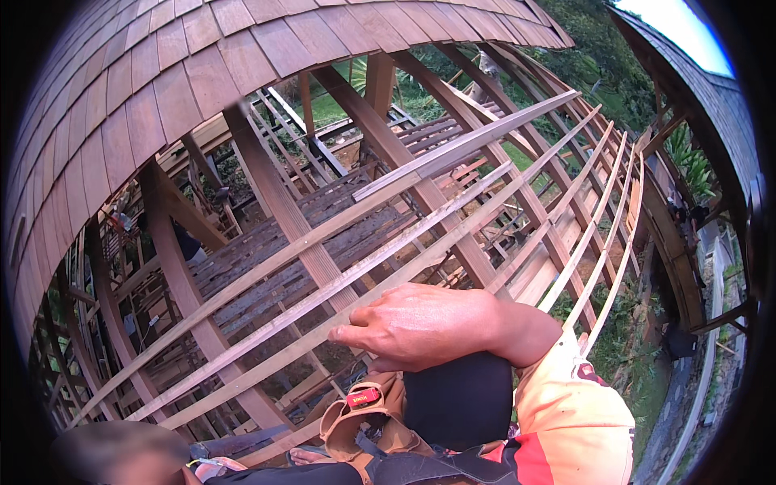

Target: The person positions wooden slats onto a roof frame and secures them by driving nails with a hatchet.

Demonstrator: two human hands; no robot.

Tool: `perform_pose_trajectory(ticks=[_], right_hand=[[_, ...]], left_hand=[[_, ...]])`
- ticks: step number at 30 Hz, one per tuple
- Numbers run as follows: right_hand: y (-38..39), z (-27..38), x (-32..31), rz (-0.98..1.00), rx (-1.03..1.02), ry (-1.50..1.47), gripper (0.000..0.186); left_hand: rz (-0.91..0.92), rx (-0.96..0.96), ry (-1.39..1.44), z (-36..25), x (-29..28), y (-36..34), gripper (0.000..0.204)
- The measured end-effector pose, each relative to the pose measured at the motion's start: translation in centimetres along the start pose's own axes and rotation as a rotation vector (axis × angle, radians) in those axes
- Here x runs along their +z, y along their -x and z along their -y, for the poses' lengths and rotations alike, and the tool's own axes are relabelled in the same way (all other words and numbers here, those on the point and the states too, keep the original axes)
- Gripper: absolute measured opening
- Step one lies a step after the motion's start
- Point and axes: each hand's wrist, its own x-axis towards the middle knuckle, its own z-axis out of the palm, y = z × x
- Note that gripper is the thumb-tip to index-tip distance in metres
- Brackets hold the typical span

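My right hand [408, 319] reaches in from the right, over my black-clad knee [461, 400]. Its back faces up and the fingers curl downward. Whatever they may hold is hidden beneath the hand. Just past the fingertips runs a long wooden batten [275, 360], one of several nailed across dark rafters [279, 198]; I cannot tell whether the hand touches it. An orange sleeve [574, 412] covers my right upper arm. Below the hand, a tan leather tool pouch [380, 428] hangs at my waist, with a red tape measure [364, 398] at its top. My left hand does not show.
Reddish wooden shingles [202, 73] cover the roof above. Wide gaps between rafters open onto stacked boards [275, 234] far below. A loose board [469, 145] lies across the battens. Another person's blurred head [121, 453] is at lower left. A neighbouring roof [703, 97] stands right.
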Motion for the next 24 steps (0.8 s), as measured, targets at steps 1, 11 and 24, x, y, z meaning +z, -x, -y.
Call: perform_pose_trajectory(ticks=[1,11,24], right_hand=[[0.0,0.1,0.0,0.009,-0.005,-0.004,0.05],[-1.2,0.1,0.0,0.041,0.084,0.029,0.068],[-6.8,-2.3,1.3,0.238,0.05,-0.067,0.054]], left_hand=[[-0.014,-0.014,-0.034,0.9,-0.6,-0.7,0.034],[0.407,-0.985,0.103,7.8,-2.7,18.3,0.029],[0.835,-1.807,0.301,-17.1,6.3,46.6,0.025]])
